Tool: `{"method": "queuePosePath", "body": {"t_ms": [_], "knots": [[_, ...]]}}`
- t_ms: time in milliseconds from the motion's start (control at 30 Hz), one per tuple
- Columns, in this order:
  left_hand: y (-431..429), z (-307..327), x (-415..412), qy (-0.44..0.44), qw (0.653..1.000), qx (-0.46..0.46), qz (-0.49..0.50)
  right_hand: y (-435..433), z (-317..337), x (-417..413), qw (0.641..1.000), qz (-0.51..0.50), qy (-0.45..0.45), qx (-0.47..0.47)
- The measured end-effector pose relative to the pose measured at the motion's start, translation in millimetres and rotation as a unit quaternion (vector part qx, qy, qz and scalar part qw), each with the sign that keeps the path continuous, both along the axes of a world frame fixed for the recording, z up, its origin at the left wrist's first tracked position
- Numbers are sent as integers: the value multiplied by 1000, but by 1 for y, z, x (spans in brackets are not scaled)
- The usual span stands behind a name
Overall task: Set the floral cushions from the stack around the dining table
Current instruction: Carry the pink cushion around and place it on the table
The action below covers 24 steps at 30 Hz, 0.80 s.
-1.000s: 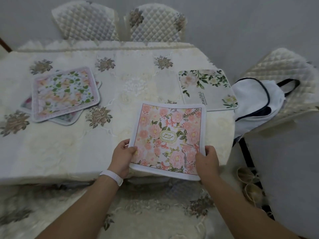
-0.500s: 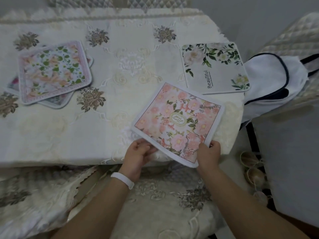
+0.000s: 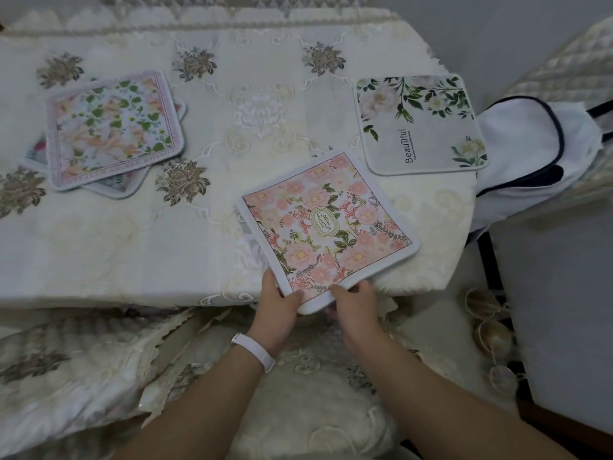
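Two hands are closed on the near corner of a pink cushion [image 3: 326, 229] in the head view: the left hand [image 3: 277, 305] is clamped on the corner's left edge with the thumb on top, and the right hand [image 3: 355, 305] is clamped on its right edge, fingers underneath. The cushion is lain flat on the table [image 3: 132, 247] with the gripped corner hung over the near edge, and it is turned so that a corner points at the person. Beyond the grip and to its right, a white cushion [image 3: 419, 124] printed "Beautiful" is laid at the table's right edge, near the pink one but apart from it. Far to the left of the grip, the stack [image 3: 112, 132] is seen, a green-leafed cushion uppermost. A white band [image 3: 253, 351] is worn on the left wrist. A white bag [image 3: 537, 154] is rested on a chair right of the table.
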<state>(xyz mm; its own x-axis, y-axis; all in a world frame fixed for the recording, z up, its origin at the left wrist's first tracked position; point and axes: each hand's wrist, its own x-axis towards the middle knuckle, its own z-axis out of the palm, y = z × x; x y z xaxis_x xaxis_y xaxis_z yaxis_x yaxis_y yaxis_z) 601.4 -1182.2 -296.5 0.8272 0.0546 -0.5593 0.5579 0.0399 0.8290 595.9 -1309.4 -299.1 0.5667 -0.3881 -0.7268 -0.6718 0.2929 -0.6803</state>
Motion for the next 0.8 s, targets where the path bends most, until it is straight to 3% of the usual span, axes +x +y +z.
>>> {"method": "queuePosePath", "body": {"t_ms": [467, 667, 800], "knots": [[66, -11, 12, 30, 995, 53, -76, -85, -9, 34, 998, -58, -21, -33], [101, -12, 18, 40, 985, 146, -85, -94, -8, 34, 967, 201, 3, -159], [100, -9, 23, 31, 978, 197, -69, -88, -5, 22, 947, 255, -24, -192]]}}
